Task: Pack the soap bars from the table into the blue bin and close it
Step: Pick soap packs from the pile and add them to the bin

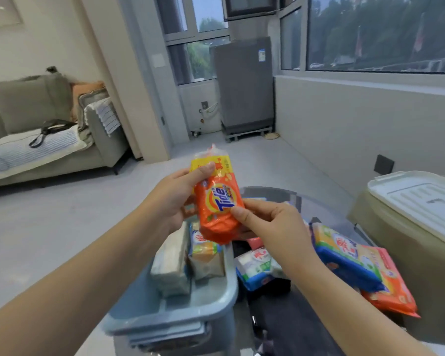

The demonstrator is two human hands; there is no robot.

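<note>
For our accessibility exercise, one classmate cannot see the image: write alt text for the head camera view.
Two bare hands, left hand and right hand, hold an orange Tide soap bar above an open blue bin that already contains wrapped soap bars. More wrapped soap packs lie on the glass table to the right, in a room with a sofa and large windows.

Soft window (380,34) daylight, mild blur, wide-angle bending at edges

Counted: one Tide soap bar (217,206), held; two wrapped soap bars (172,263) in one blue bin (213,301); three soap packs (344,258) on the counter (293,317); one beige lidded bin (409,227).
</note>
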